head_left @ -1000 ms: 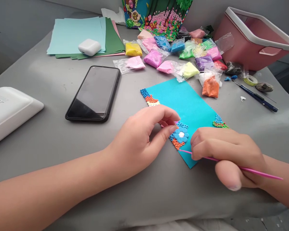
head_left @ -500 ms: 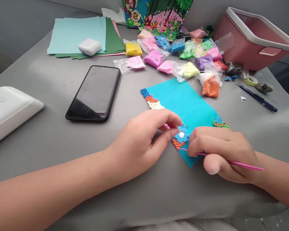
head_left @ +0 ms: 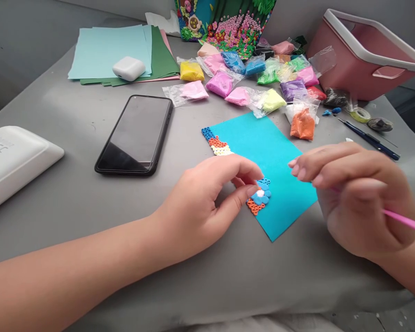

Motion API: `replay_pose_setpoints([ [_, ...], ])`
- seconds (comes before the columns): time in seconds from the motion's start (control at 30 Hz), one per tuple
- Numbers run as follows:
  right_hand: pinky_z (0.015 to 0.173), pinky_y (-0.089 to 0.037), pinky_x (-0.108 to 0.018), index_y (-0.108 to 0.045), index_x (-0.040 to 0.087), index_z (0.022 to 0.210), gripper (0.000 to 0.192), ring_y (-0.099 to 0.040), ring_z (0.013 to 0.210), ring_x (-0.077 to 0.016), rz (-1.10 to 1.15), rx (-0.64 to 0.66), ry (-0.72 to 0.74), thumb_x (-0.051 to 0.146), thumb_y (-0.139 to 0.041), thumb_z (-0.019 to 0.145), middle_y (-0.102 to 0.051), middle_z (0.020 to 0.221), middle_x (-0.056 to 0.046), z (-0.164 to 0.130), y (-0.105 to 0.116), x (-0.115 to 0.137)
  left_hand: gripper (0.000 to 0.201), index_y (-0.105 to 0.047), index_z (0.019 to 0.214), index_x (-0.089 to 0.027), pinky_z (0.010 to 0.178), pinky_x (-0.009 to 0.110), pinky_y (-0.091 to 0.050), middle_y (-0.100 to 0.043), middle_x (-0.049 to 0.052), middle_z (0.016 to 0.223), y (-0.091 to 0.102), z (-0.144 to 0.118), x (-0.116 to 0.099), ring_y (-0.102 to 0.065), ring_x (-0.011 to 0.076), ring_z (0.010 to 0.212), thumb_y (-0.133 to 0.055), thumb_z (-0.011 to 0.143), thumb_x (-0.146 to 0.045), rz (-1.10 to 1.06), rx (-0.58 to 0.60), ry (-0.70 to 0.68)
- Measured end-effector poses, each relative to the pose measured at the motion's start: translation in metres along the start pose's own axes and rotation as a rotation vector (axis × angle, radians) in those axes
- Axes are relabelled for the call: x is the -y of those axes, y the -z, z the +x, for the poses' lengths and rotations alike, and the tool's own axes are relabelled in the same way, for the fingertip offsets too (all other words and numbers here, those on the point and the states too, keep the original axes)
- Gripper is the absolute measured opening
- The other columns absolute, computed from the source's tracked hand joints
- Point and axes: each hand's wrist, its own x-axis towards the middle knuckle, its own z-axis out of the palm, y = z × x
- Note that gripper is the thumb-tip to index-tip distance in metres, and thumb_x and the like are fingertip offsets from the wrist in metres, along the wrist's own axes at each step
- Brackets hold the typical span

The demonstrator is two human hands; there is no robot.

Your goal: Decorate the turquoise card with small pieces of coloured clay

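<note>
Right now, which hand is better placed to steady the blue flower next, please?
Probably the left hand: it is beside the blue flower, while the right hand is farther off, holding the pink tool.

Turquoise card (head_left: pixel 268 147) flat; blue flower (head_left: pixel 261 194) near edge; pink tool (head_left: pixel 406 222) aslant.

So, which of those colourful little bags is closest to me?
The bright orange bag, beside the turquoise sheet and in front of a white bag. It sits lowest in the picture; the other colourful bags lie farther back.
</note>
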Motion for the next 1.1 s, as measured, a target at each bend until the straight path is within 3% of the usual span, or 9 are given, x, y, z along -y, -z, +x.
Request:
replay_pose_setpoints([
  [0.17, 0.066, -0.061, -0.029, -0.076, 0.027, 0.115, 0.019, -0.071, 0.08, -0.0178, -0.022, -0.115, -0.023, 0.034, -0.067, 0.1, -0.071, 0.092, -0.006, 0.011, 0.005, 0.007, 0.013, -0.063, 0.103, -0.021, 0.084, 0.023, -0.061, -0.076, -0.002, 0.092, -0.001, 0.0, -0.005, -0.073, 0.0112, 0.089, -0.068, 0.095, -0.012, -0.29, 0.014, 0.061],
  [0.33, 0.058, -0.059, -0.023, -0.077, 0.026, 0.112, 0.026, -0.069, 0.069, -0.0112, 0.015, -0.222, 0.036, 0.008, -0.071, 0.094, -0.071, 0.087, -0.002, 0.018, 0.003, 0.016, 0.027, -0.061, 0.104, -0.023, 0.081, 0.021, -0.066, -0.077, -0.005, 0.088, 0.0, 0.001, -0.009, -0.077, 0.0103, 0.083, -0.076, 0.087, -0.008, -0.576, 0.042, 0.234],
  [0.47, 0.057, -0.059, -0.023, -0.078, 0.027, 0.103, 0.021, -0.068, 0.065, -0.0109, -0.017, -0.242, 0.072, 0.009, -0.072, 0.093, -0.07, 0.085, -0.001, 0.017, 0.003, 0.017, 0.03, -0.062, 0.102, -0.024, 0.078, 0.026, -0.068, -0.077, -0.005, 0.081, 0.001, 0.003, -0.01, -0.079, 0.0145, 0.08, -0.08, 0.083, -0.009, -0.636, 0.072, 0.31],
  [0.6, 0.062, -0.06, -0.026, -0.075, 0.028, 0.104, 0.026, -0.071, 0.068, -0.013, -0.036, -0.262, 0.062, 0.006, -0.068, 0.093, -0.073, 0.089, -0.001, 0.017, 0.005, 0.016, 0.026, -0.065, 0.1, -0.023, 0.077, 0.023, -0.068, -0.075, -0.004, 0.08, 0.0, 0.004, -0.011, -0.078, 0.0129, 0.078, -0.079, 0.084, -0.009, -0.629, 0.064, 0.295],
  [0.77, 0.07, -0.06, -0.032, -0.069, 0.028, 0.108, 0.023, -0.07, 0.079, -0.0164, 0.066, -0.404, -0.089, 0.013, -0.054, 0.102, -0.07, 0.093, -0.003, 0.017, 0.004, 0.013, 0.015, -0.066, 0.094, -0.02, 0.072, 0.02, -0.067, -0.073, -0.005, 0.08, 0.001, 0.008, -0.01, -0.075, 0.0098, 0.072, -0.074, 0.089, -0.008, -0.635, -0.095, 0.323],
  [0.9, 0.064, -0.058, -0.032, -0.068, 0.027, 0.115, 0.021, -0.067, 0.074, -0.0164, 0.087, -0.367, -0.167, 0.019, -0.053, 0.104, -0.071, 0.1, -0.006, 0.016, 0.004, 0.009, 0.011, -0.066, 0.095, -0.021, 0.079, 0.019, -0.067, -0.076, -0.004, 0.086, 0.003, 0.012, -0.006, -0.077, 0.0102, 0.081, -0.076, 0.091, -0.016, -0.615, -0.209, 0.377],
  [1.0, 0.056, -0.055, -0.029, -0.069, 0.024, 0.115, 0.017, -0.061, 0.063, -0.013, 0.027, -0.308, -0.08, 0.023, -0.068, 0.098, -0.07, 0.097, -0.006, 0.017, 0.005, 0.008, 0.015, -0.066, 0.099, -0.021, 0.077, 0.017, -0.066, -0.077, -0.005, 0.084, 0.003, 0.011, -0.005, -0.078, 0.0094, 0.079, -0.077, 0.09, -0.015, -0.642, -0.162, 0.375],
  [1.1, 0.064, -0.06, -0.028, -0.07, 0.023, 0.111, 0.019, -0.068, 0.072, -0.0144, -0.02, -0.269, 0.032, 0.017, -0.074, 0.094, -0.073, 0.095, -0.005, 0.02, 0.005, 0.011, 0.023, -0.065, 0.099, -0.021, 0.074, 0.015, -0.066, -0.078, -0.006, 0.08, 0.001, 0.008, -0.008, -0.078, 0.0089, 0.075, -0.078, 0.085, -0.007, -0.698, -0.052, 0.357],
])
